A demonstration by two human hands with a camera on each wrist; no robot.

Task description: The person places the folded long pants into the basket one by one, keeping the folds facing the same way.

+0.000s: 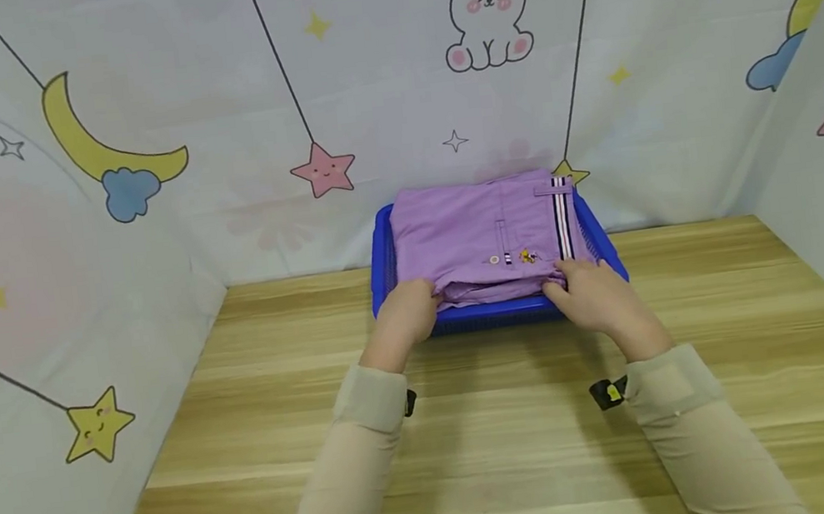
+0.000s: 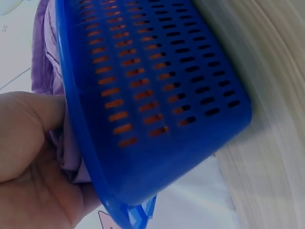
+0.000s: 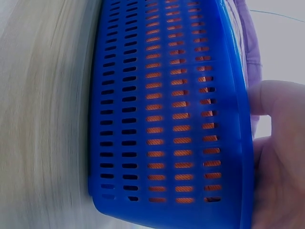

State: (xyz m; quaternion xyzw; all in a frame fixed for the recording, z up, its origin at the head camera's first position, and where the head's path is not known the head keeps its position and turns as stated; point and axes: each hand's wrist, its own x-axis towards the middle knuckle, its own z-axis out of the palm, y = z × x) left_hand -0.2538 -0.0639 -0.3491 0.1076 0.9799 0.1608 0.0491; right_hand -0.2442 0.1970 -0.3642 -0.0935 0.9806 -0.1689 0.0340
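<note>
Folded purple trousers with a striped waistband, a button and a small embroidered figure lie in a blue plastic basket. My left hand grips their near left corner. In the left wrist view, the thumb lies over the purple cloth and the fingers reach under it, beside the basket rim. At the near right corner, my right hand pinches the fabric by the striped band. Between the hands, the front edge of the trousers gapes in a fold. The right fingertips are partly hidden behind the rim in the right wrist view.
Orange cloth shows through the slots in the basket's side. The basket stands at the back of a wood-grain table, close to a white cloth backdrop printed with stars, moons and a rabbit. Similar cloth hangs on both sides.
</note>
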